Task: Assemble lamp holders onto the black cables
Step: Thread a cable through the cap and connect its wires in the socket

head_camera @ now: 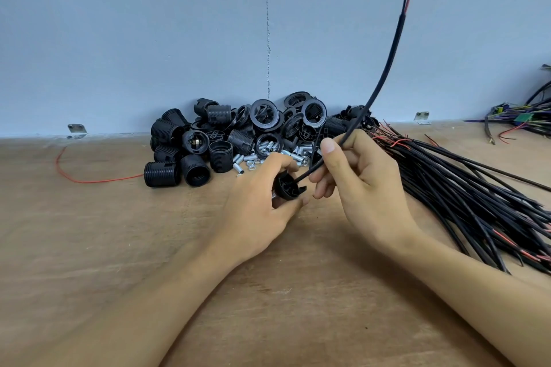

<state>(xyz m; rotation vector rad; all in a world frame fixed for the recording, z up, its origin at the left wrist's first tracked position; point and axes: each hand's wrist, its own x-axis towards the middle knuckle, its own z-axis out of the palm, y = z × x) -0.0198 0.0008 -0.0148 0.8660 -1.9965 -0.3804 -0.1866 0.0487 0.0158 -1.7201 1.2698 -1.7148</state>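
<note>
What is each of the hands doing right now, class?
Left hand: holding a lamp holder cap.
Right hand: pinching a black cable.

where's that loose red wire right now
In the head view the loose red wire lies on the wooden table at the left, curving toward the left edge of the pile of black lamp holders by the wall.

The lamp holder pile point(226, 134) is black, many ribbed. Silver tubes point(238, 168) glint before it. Left of the pile lies a red wire point(98, 181); right of it, black cables point(465, 188) with red tips. The surface point(119, 247) is tan, the wall point(119, 24) pale blue-grey.
</note>
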